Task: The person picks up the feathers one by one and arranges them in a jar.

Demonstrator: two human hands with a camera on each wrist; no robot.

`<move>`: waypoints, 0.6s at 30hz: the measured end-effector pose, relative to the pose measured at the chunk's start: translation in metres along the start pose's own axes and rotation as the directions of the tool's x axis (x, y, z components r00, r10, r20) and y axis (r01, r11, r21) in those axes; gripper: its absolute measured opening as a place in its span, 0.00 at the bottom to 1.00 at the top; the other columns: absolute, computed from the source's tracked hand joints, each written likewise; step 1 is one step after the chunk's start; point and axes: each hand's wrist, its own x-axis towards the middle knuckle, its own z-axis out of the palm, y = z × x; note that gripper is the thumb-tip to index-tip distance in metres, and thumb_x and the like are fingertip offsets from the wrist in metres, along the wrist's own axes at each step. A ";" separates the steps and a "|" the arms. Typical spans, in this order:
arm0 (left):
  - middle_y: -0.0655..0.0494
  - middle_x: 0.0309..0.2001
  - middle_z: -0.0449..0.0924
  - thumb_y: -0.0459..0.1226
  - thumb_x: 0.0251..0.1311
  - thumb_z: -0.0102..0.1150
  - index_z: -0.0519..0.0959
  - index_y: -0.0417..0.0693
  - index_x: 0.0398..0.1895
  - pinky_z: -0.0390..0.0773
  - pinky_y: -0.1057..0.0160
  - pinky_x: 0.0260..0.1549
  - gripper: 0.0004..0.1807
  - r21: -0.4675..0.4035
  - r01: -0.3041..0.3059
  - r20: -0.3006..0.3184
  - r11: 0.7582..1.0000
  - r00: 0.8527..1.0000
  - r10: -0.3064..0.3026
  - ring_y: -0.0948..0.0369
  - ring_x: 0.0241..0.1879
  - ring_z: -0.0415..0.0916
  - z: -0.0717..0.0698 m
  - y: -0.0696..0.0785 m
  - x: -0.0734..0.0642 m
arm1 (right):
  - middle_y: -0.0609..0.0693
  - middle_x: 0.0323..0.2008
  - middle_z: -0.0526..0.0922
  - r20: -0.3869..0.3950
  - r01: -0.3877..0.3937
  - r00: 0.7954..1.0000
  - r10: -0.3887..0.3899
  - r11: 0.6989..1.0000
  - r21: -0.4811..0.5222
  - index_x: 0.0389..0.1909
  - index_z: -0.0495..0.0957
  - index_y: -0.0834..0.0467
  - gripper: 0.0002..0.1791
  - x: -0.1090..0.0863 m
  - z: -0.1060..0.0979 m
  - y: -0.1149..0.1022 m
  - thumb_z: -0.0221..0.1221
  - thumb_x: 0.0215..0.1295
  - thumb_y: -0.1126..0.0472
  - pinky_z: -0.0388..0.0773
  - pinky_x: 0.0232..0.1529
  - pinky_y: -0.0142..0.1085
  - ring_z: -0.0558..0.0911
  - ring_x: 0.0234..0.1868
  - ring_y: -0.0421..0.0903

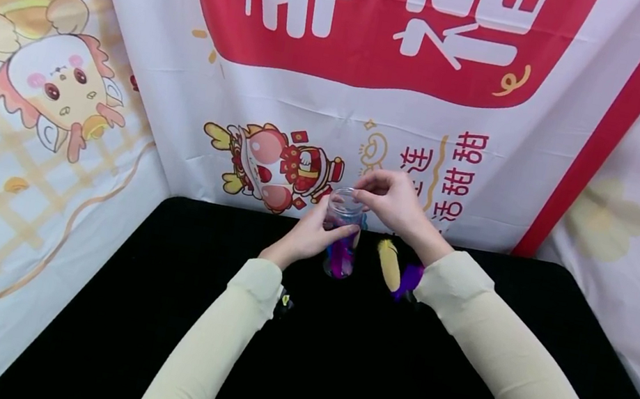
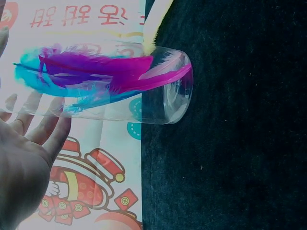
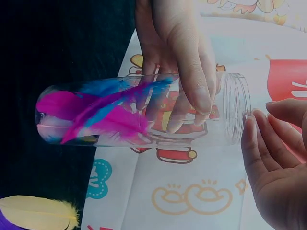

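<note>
My left hand (image 1: 311, 233) grips a clear plastic jar (image 3: 187, 136), thumb on one side and fingers wrapped round the other. Blue, purple, magenta and pale pink feathers (image 2: 96, 72) lie inside, mostly toward the jar's bottom. The mouth is uncovered, with a threaded neck (image 3: 235, 108) showing in the right wrist view. Right at that rim are the fingertips of my right hand (image 1: 389, 197); its thumb stands slightly apart from them, and nothing shows between.
On the black table (image 1: 329, 370), a yellow feather (image 1: 388, 266) and a purple feather (image 1: 408, 281) lie right of the jar, near my right sleeve. A small dark object (image 1: 284, 301) shows beside the left cuff. A printed white cloth (image 1: 312, 96) hangs behind the table's far edge.
</note>
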 end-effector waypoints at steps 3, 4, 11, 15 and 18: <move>0.49 0.71 0.64 0.55 0.68 0.63 0.53 0.47 0.78 0.72 0.50 0.66 0.45 -0.013 0.012 0.014 1.000 1.000 -0.012 0.52 0.65 0.73 0.000 0.000 0.000 | 0.64 0.41 0.87 0.005 -0.003 1.000 0.003 1.000 0.016 0.43 0.85 0.69 0.08 0.000 0.001 0.002 0.65 0.68 0.69 0.85 0.42 0.52 0.86 0.39 0.61; 0.49 0.72 0.63 0.54 0.68 0.63 0.52 0.46 0.78 0.72 0.50 0.66 0.45 -0.017 0.017 0.021 1.000 1.000 -0.017 0.52 0.65 0.72 0.000 0.001 0.000 | 0.65 0.41 0.87 0.006 -0.005 1.000 0.005 1.000 0.017 0.44 0.85 0.69 0.08 0.000 0.001 0.003 0.65 0.68 0.69 0.85 0.42 0.52 0.86 0.40 0.63; 0.44 0.73 0.62 0.50 0.71 0.62 0.52 0.43 0.77 0.72 0.49 0.66 0.43 -0.011 0.023 0.043 1.000 0.999 -0.023 0.45 0.67 0.71 -0.003 0.020 -0.008 | 0.61 0.38 0.88 0.012 -0.006 1.000 0.007 1.000 -0.006 0.42 0.85 0.67 0.07 -0.003 -0.001 0.002 0.65 0.68 0.67 0.86 0.39 0.41 0.87 0.39 0.57; 0.46 0.74 0.62 0.56 0.67 0.64 0.54 0.47 0.76 0.72 0.48 0.66 0.45 -0.022 -0.009 0.011 1.000 1.000 0.010 0.47 0.66 0.72 0.001 0.000 0.000 | 0.60 0.39 0.87 0.028 -0.002 1.000 0.002 1.000 -0.024 0.43 0.85 0.66 0.08 -0.007 -0.004 -0.002 0.65 0.68 0.65 0.83 0.37 0.34 0.87 0.40 0.56; 0.48 0.73 0.62 0.56 0.67 0.64 0.55 0.49 0.75 0.74 0.49 0.64 0.43 -0.014 -0.006 0.001 1.000 1.000 0.006 0.49 0.65 0.74 0.001 0.002 -0.001 | 0.60 0.40 0.87 0.042 -0.010 0.999 0.011 0.999 -0.036 0.44 0.85 0.65 0.09 -0.010 -0.007 -0.004 0.65 0.69 0.64 0.83 0.38 0.33 0.86 0.41 0.55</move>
